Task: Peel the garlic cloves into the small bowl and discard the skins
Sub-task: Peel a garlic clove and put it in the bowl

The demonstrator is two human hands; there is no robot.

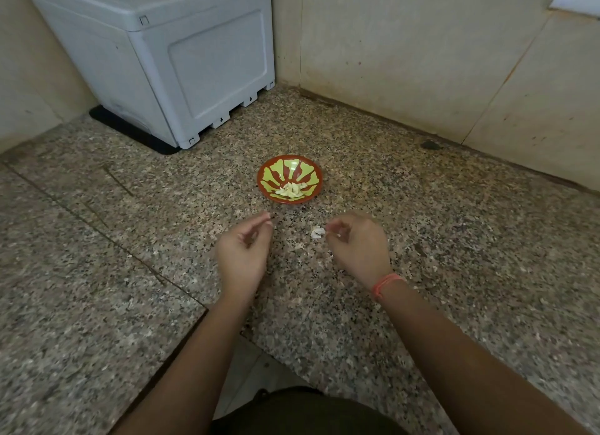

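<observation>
A small red bowl (290, 162) with yellow-green streaks stands on the speckled granite counter (438, 239), holding several peeled garlic cloves (292, 189). My left hand (243, 249) hovers just in front of the bowl, to its left, with the fingers loosely curled and thumb and forefinger slightly apart; nothing shows between them. My right hand (357, 243) is in front of the bowl to the right, and its fingertips pinch a small white bit of garlic skin (337, 235). Another white piece of skin (318, 232) lies on the counter just left of those fingers.
A grey plastic appliance (181, 61) stands on a black mat in the back left corner. Beige tiled walls (422, 54) close off the counter behind and to the right. The counter's front edge has a notch near my body. Tiny skin flecks (330, 256) lie near my right hand.
</observation>
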